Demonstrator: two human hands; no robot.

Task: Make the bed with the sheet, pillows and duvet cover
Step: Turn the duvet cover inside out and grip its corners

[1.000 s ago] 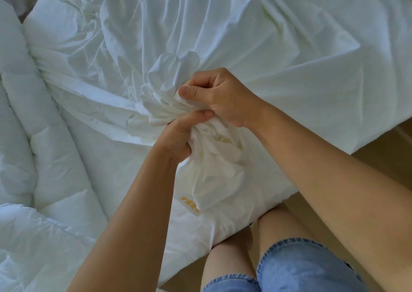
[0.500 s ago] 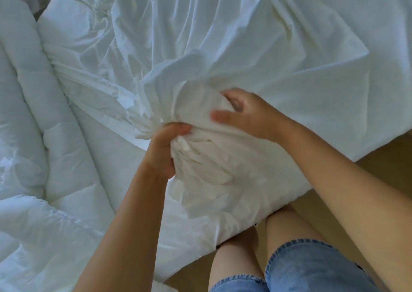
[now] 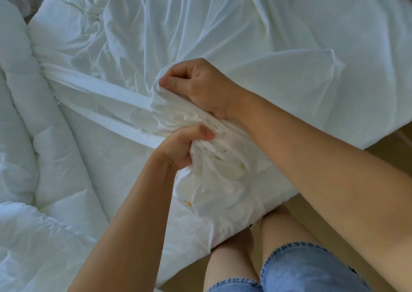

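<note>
White duvet cover lay rumpled across the upper right of the frame, its near edge bunched at centre. Left hand and right hand each had fingers clamped on that bunch, probably to find its opening; the quilted duvet waited at left

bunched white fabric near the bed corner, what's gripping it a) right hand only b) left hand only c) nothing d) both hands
d: the left hand and the right hand each have fingers curled into the bunched white fabric.
</note>
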